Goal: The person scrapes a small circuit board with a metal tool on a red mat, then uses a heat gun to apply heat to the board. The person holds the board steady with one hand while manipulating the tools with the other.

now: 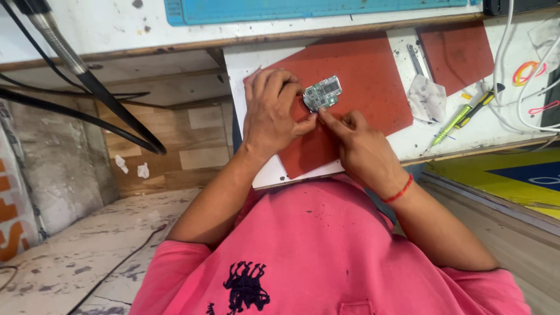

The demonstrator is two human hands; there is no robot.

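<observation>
both hands (273, 111) (360, 146) pinch the circuit board (322, 93), long axis tilted up-right on red mat (373, 87).

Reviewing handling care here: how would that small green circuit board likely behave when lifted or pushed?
The circuit board looks thin and flat, so probably stiff and light. Its exposed components suggest it is fragile. Lying flat on the red mat, it should slide, not roll.
</observation>
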